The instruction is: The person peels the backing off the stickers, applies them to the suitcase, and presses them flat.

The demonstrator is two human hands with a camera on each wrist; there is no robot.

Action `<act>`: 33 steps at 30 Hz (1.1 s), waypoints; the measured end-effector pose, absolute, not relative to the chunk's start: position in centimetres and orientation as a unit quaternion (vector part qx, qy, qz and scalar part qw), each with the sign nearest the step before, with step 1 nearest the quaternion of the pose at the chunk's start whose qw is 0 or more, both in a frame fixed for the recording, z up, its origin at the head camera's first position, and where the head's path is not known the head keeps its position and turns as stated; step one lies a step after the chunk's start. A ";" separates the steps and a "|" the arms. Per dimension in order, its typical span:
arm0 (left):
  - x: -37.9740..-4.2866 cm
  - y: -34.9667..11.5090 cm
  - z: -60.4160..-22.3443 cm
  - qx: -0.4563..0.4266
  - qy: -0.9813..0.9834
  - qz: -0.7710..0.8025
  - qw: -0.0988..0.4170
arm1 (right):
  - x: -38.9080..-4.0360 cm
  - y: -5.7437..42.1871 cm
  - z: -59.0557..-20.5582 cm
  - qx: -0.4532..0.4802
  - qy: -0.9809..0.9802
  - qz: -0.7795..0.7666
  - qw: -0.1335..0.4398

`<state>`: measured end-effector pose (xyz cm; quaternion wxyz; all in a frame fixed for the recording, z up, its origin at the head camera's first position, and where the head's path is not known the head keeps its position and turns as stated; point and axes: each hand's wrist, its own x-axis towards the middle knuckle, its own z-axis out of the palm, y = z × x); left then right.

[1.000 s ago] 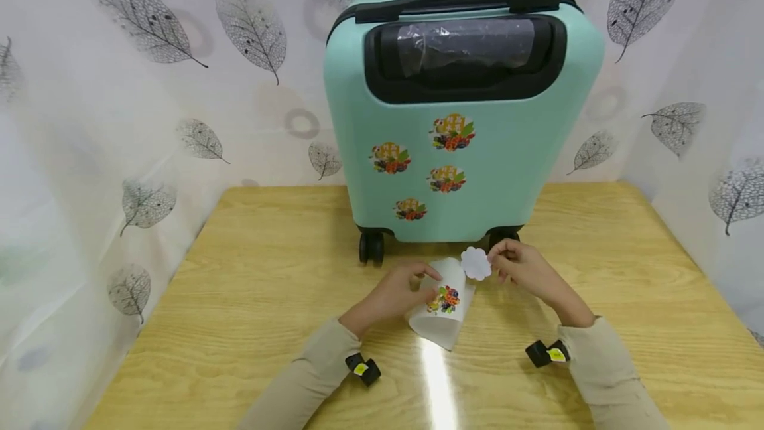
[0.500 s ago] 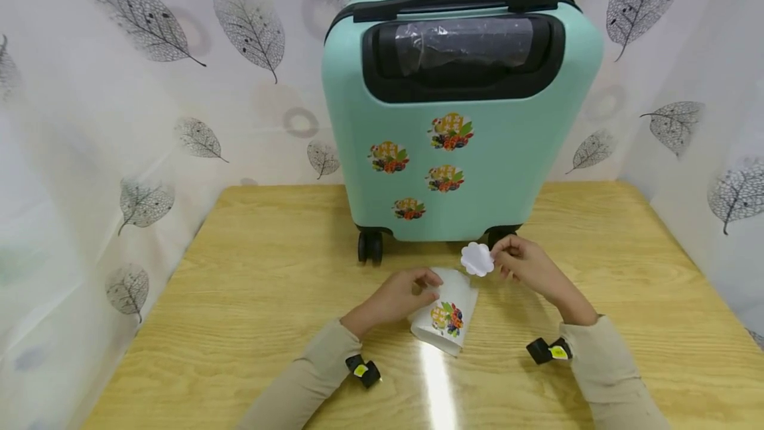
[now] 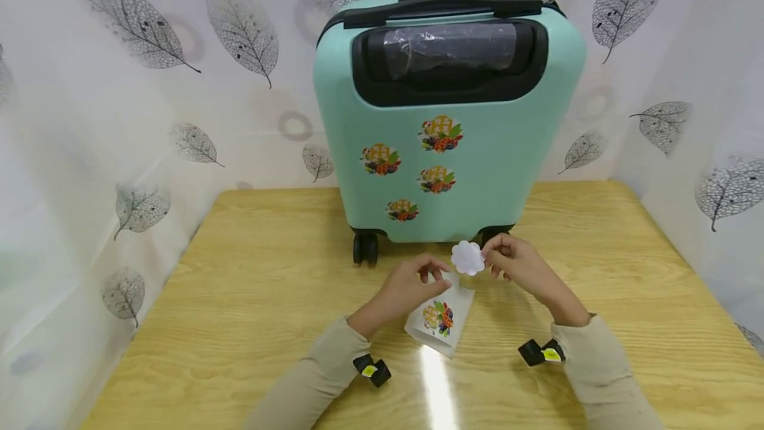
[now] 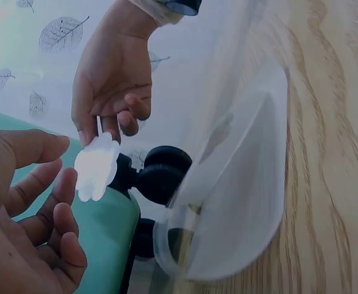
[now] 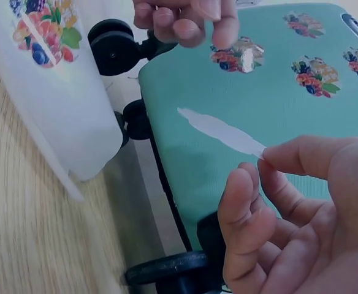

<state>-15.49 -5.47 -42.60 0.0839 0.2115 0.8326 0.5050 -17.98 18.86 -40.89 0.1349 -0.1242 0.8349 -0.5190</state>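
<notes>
My right hand [image 3: 520, 272] pinches a white, scalloped-edge sticker [image 3: 467, 258] by its right edge, between thumb and forefinger. The sticker's plain side faces the head view; it appears nearly edge-on in the right wrist view. Just left of it is my left hand [image 3: 408, 289], thumb and fingers apart and loosely bent, holding nothing. Below the hands a curled white backing sheet [image 3: 458, 314] lies on the table, bearing one printed fruit sticker [image 3: 438, 318]. Behind them stands a mint-green suitcase [image 3: 486, 178] with several fruit stickers [image 3: 438, 179] on its front.
The suitcase rests on black wheels [image 3: 365, 249] at the back of the wooden table [image 3: 268, 271]. A leaf-patterned covering [image 3: 251, 85] encloses the back and sides. Black devices [image 3: 372, 371] are strapped at both wrists.
My left hand has come off the backing sheet and moved up and right toward the sticker. The sheet has settled lower. My right hand keeps its pinch on the sticker; the head view has shifted slightly.
</notes>
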 end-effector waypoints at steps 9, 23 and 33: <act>-15.7 -4.6 -42.7 0.198 0.823 0.527 0.073 | -17.8 17.7 -40.1 -0.121 0.818 -0.543 0.147; -16.2 -4.1 -42.8 0.172 0.835 0.522 0.003 | -17.8 16.3 -39.4 -0.101 0.805 -0.562 0.160; -16.7 -3.9 -43.1 0.190 0.848 0.494 -0.039 | -17.7 16.1 -39.4 -0.109 0.795 -0.577 0.152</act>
